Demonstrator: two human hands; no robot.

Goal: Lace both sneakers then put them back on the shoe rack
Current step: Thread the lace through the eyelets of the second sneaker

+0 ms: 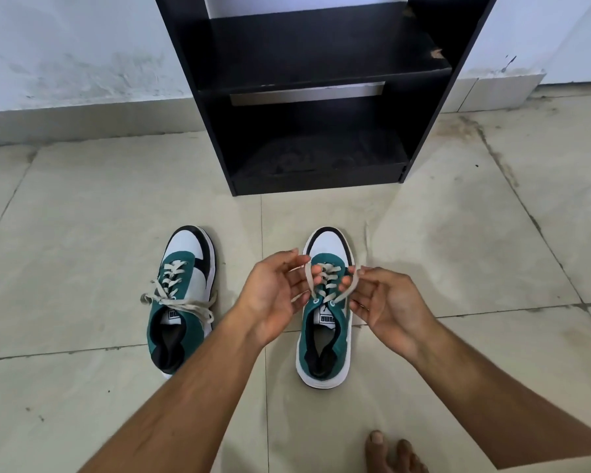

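Both green-and-white sneakers stand on the tiled floor (458,254) before the black shoe rack (316,97). The left sneaker (181,295) is laced. Over the right sneaker (326,315), the left hand (273,295) and right hand (386,305) each pinch a lace end (308,278).

- Your left hand (273,295) is held palm up, fingers loosely curled, thumb and fingertips pinching a lace end.
- Your right hand (386,302) mirrors it, palm turned inward, fingertips pinched on the other lace end.
- Both forearms reach forward, bare, converging.
- Your bare toes (389,452) show at the bottom right.
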